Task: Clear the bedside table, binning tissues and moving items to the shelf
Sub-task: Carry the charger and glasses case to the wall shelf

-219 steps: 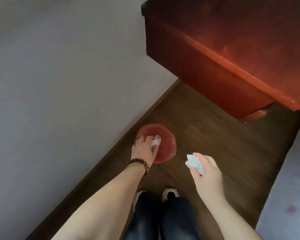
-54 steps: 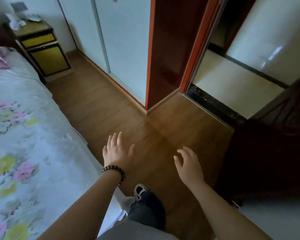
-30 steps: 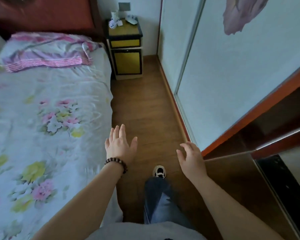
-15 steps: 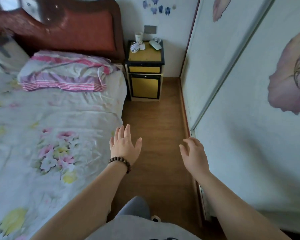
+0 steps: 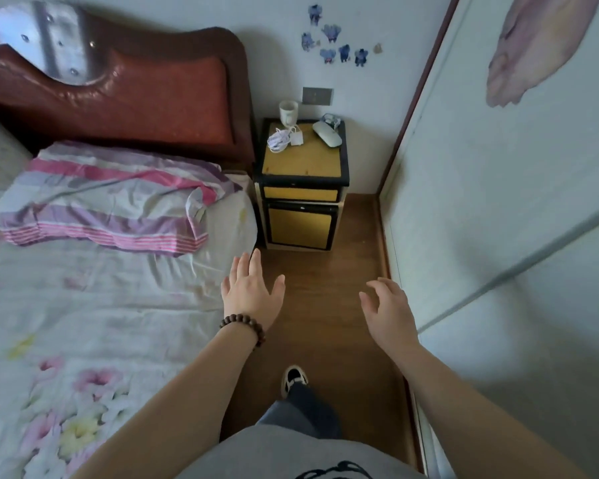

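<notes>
A bed [image 5: 94, 305] with a flowered sheet fills the left side, and a pale sliding wardrobe door [image 5: 498, 219] the right, leaving a narrow strip of wood floor [image 5: 325, 323] between them. At the far end of that strip stands the bedside table [image 5: 303, 169], well apart from both hands. On its yellow top sit a white mug [image 5: 288, 113] at the back left, a coiled white cable [image 5: 280, 139] with its charger just in front of the mug, and a pale oval case [image 5: 327, 133] at the back right with something small and bluish behind it. No tissue is plainly visible there.

The left hand [image 5: 251, 293] is spread flat and empty; the right hand [image 5: 388, 311] is loosely curled and empty too.

The risks, as I judge them: the cable lies close to the mug, so lifting it carelessly could drag the mug over; grabbing several things at once could drop the case.
</notes>
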